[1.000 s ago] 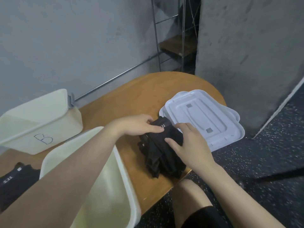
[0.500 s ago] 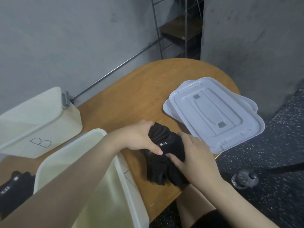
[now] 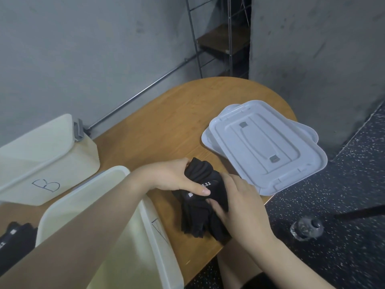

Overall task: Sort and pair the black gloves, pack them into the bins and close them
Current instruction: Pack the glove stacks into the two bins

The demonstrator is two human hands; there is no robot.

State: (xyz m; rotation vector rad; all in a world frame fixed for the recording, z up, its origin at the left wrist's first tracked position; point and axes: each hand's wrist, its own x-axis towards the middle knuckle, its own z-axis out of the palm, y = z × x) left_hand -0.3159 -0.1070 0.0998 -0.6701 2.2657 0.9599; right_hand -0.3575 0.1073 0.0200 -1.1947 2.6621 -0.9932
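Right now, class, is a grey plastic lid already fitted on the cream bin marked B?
No: the cream bin marked B stands open, and the grey plastic lids lie stacked on the wooden table.

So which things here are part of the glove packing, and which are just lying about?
Part of the job:
gloves, held by left hand and right hand
near bin
bin marked B
lids

Lying about:
bottle on the floor
wire shelf
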